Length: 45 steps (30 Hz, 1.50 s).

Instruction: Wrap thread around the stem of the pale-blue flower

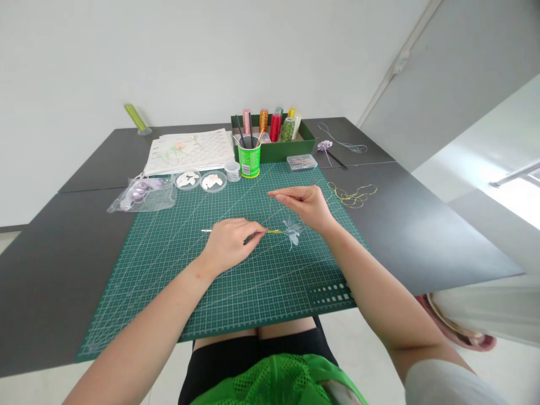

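Head view: we are looking down at a green cutting mat (169,281) on the dark surface (34,253), where a pale blue flower (292,232) is showing between our arms, nearer the mat's right edge than its left. Its yellow-green stem (275,231) is running sideways, roughly in line with the mat's near edge, with the bloom pointing toward the right edge and a thin pale tip (206,230) poking out on the left side, beyond our knuckles. Our left hand (228,242) is closing narrowly on the stem, thumb and forefinger pinching it just to the left of the bloom, so this hand is the one touching it. Our right hand (311,205) is hovering apart from the stem, farther toward the mat's far edge, its fingertips drawn tightly together and pointing toward the left edge. The stem's wrapped length is thus lying on the near side of those fingertips, while the bloom is sitting on the near side of the palm. Something fine may be hanging from the right pinch, but we are not able to tell. Past the mat's right edge, a loose tangle of yellow thread (354,197) is lying partly over the surface, and a green tin (250,160) is standing by the far edge.
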Each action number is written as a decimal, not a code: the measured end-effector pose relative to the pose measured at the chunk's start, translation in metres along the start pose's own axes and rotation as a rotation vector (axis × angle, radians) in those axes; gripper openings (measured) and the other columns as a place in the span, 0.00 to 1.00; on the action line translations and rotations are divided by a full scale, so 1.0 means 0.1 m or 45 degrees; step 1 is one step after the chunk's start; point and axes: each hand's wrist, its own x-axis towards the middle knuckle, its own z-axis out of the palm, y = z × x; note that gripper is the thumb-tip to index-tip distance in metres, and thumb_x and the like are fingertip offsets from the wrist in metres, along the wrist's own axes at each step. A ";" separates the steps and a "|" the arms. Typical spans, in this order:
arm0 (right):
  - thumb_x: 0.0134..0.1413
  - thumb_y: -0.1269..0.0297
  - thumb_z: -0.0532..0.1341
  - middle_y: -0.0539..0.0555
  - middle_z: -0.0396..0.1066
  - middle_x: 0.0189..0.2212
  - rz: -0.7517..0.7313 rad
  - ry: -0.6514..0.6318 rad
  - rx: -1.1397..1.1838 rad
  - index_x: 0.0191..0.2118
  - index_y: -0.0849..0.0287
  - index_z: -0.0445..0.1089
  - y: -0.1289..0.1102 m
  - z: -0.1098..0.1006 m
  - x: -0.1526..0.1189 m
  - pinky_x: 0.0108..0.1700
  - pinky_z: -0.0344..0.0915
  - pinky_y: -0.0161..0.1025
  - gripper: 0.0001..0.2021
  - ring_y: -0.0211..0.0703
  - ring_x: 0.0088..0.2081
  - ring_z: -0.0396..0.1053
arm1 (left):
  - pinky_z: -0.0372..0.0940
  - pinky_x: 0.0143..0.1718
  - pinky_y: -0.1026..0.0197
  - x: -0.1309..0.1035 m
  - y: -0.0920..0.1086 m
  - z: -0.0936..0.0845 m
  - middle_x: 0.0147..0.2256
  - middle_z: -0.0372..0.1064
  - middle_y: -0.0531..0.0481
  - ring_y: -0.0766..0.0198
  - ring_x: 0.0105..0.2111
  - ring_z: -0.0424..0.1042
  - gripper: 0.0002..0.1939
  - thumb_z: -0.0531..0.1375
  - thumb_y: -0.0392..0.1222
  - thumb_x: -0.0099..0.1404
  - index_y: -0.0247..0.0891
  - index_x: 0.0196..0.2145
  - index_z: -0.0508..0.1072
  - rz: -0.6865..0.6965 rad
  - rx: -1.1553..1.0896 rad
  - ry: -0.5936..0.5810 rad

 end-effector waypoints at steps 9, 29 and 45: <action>0.58 0.59 0.67 0.53 0.83 0.42 0.058 -0.097 -0.015 0.42 0.52 0.84 0.19 -0.01 0.06 0.52 0.76 0.46 0.09 0.47 0.46 0.81 | 0.68 0.34 0.61 -0.01 0.03 -0.04 0.35 0.82 0.55 0.64 0.32 0.79 0.05 0.61 0.37 0.73 0.41 0.40 0.79 0.054 -0.027 0.091; 0.45 0.45 0.72 0.41 0.50 0.13 0.502 -0.076 0.122 0.22 0.58 0.67 0.53 -0.88 0.18 0.23 0.40 0.35 0.22 0.29 0.18 0.44 | 0.74 0.45 0.57 0.04 -0.10 -0.22 0.41 0.83 0.49 0.60 0.41 0.80 0.12 0.58 0.40 0.75 0.40 0.48 0.81 -0.355 0.005 0.670; 0.67 0.70 0.55 0.70 0.72 0.54 0.498 0.886 -1.424 0.46 0.64 0.78 0.61 -1.15 0.17 0.66 0.43 0.65 0.14 0.61 0.58 0.64 | 0.74 0.43 0.57 0.03 -0.09 -0.20 0.42 0.83 0.50 0.60 0.40 0.80 0.12 0.58 0.41 0.75 0.41 0.49 0.81 -0.480 0.005 0.637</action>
